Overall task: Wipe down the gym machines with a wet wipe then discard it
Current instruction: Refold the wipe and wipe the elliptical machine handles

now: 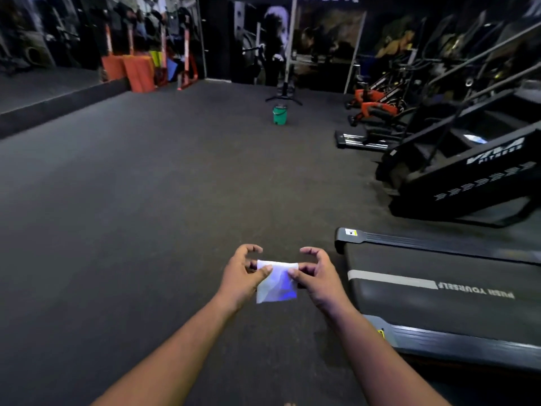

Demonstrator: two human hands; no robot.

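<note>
Holding the wet wipe stretched out in front of the body, low at six o'clock of the head view, both hands pinch its top corners: the left hand takes the left corner between thumb and forefinger, the right hand the right one, other fingers curled loosely clear. Held so, the sheet hangs flat, probably to unfold it for wiping. A treadmill lies just beside, at three o'clock; a stair climber stands at two o'clock. A green bucket sits far off at twelve o'clock on the floor.
</note>
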